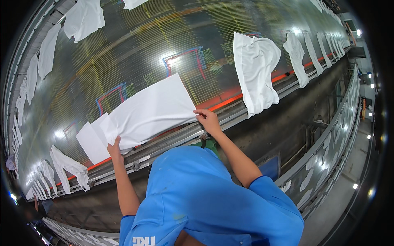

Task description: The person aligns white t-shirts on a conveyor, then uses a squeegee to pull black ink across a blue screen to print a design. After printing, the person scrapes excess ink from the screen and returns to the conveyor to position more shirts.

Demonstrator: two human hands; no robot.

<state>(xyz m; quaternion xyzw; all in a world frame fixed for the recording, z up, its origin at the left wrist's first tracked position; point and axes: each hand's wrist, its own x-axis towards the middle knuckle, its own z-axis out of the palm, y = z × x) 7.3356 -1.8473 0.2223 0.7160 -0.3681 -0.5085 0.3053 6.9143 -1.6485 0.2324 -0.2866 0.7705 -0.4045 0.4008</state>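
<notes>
A wide white fabric piece [152, 108] lies over the near edge of a long dark table [135, 49] marked with fine yellow lines. Its right near corner is pinched between the thumb and fingers of my right hand [208, 121]. At the other end, my left hand [115, 148] grips the near edge, thumb on top and the other fingers largely hidden. A smaller white panel [91, 141] sticks out from under the left end of the piece. Soft creases run along the near side of the cloth, while its far part lies flat.
A crumpled white cloth [256, 74] hangs over the table edge to the right, and more cloths follow beyond it. Another white cloth [69, 167] drapes at the left. A metal rail [164, 144] runs along the near edge. Beside the aisle stands a second long table [324, 164].
</notes>
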